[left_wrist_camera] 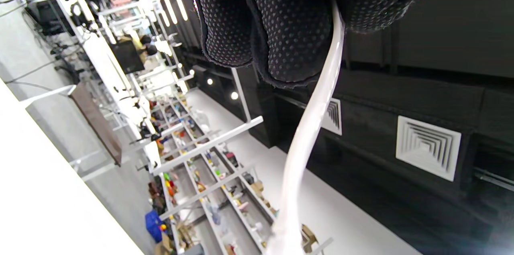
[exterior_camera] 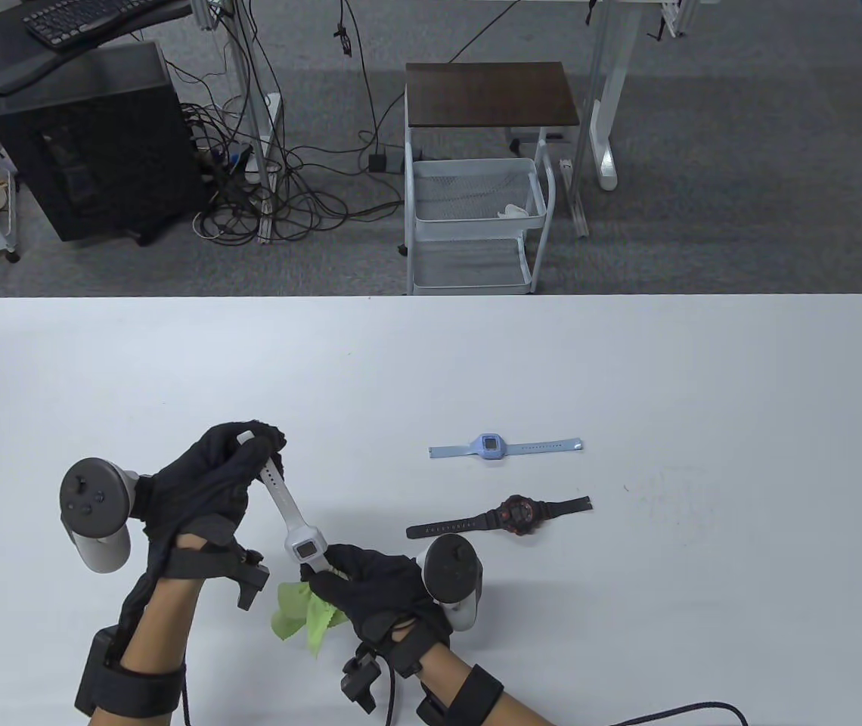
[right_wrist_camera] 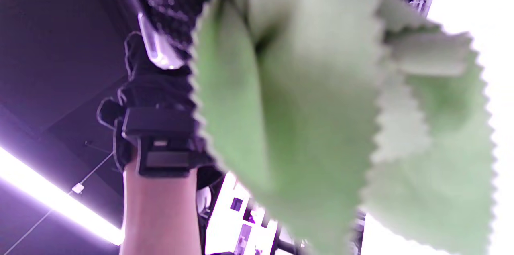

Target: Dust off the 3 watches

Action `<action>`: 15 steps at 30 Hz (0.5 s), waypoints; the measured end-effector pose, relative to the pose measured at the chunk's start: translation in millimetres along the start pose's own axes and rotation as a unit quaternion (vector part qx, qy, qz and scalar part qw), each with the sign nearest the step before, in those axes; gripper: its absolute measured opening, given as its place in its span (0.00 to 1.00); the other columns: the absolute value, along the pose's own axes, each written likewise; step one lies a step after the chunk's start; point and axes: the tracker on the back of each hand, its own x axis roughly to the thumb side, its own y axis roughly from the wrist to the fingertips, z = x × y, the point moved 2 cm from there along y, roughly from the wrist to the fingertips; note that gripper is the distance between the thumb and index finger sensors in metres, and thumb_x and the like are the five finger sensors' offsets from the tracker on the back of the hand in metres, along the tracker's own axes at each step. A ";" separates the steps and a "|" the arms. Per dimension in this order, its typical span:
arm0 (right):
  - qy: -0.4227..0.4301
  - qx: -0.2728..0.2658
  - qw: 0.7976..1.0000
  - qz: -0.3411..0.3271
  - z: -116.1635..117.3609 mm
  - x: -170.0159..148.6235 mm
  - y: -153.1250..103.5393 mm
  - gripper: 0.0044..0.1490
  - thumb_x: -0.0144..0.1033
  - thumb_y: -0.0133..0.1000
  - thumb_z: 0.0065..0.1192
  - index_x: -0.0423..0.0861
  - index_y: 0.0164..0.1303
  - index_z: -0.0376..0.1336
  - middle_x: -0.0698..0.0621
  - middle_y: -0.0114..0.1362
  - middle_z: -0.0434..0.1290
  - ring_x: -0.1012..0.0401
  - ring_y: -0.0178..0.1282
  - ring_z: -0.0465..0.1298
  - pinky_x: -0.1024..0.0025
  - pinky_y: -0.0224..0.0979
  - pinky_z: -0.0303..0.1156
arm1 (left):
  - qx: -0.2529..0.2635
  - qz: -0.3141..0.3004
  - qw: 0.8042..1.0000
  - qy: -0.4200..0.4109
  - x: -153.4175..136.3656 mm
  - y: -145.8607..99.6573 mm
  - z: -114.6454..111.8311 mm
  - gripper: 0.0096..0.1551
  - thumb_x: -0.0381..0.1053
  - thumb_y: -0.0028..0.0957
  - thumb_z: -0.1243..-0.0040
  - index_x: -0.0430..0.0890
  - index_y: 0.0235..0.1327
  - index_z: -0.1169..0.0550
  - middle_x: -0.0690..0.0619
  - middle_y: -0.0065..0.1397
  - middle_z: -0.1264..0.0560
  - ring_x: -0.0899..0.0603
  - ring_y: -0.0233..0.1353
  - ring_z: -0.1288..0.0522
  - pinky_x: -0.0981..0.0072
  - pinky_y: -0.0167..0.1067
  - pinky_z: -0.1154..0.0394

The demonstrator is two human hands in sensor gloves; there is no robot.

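1. Holding the white watch off the table, your left hand has its fingers curled round the far strap end, so the strap slants down toward you and the case faces up for wiping.
2. Right hand: fingers closed round the green cloth and pressed to the near strap just below the white watch's case; the cloth's loose corners hang under the palm. In the right wrist view the green cloth fills most of the picture, its pinked edge showing.
3. White watch, left wrist view: strap runs down from between your gloved fingers, clamped there, which steadies it against the rubbing.
4. Blue watch: lying flat, straps spread, to the right of the white watch and further from you. You judge it not yet in hand.
5. Black watch: flat, red-trimmed case, right of the white watch, nearer you than the blue one. Both lie apart from each other, within easy reach.
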 end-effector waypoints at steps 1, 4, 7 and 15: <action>0.002 0.001 1.000 0.003 -0.5 -1.0 0.0 0.26 0.46 0.47 0.70 0.47 0.52 0.74 0.47 0.49 0.85 0.48 0.48 0.83 0.32 0.62 0.59 | 0.000 0.000 1.000 0.002 0.2 -0.2 -0.1 0.24 0.65 0.61 0.42 0.50 0.57 0.22 0.62 0.49 0.16 0.50 0.69 0.20 0.39 0.75 0.37; -0.004 -0.010 1.000 0.013 -2.8 -2.7 -0.4 0.27 0.51 0.48 0.70 0.44 0.47 0.76 0.48 0.41 0.87 0.50 0.40 0.85 0.34 0.60 0.62 | 0.001 -0.001 1.000 0.004 0.0 -0.4 0.4 0.24 0.65 0.61 0.42 0.50 0.57 0.22 0.62 0.49 0.16 0.50 0.69 0.20 0.39 0.75 0.36; -0.022 -0.004 0.999 0.034 -4.4 -3.5 -0.9 0.31 0.59 0.49 0.68 0.42 0.39 0.78 0.50 0.31 0.88 0.54 0.30 0.87 0.36 0.58 0.66 | 0.006 -0.002 1.000 0.003 0.4 -0.7 1.6 0.24 0.65 0.61 0.42 0.50 0.57 0.22 0.62 0.49 0.16 0.50 0.69 0.20 0.39 0.75 0.37; 0.003 0.013 1.000 0.021 -1.2 -3.3 1.1 0.26 0.47 0.48 0.70 0.46 0.51 0.74 0.46 0.48 0.86 0.48 0.47 0.83 0.31 0.61 0.59 | 0.009 0.000 1.000 0.006 0.1 -1.1 3.0 0.24 0.66 0.61 0.42 0.50 0.57 0.22 0.62 0.49 0.16 0.50 0.69 0.20 0.39 0.75 0.37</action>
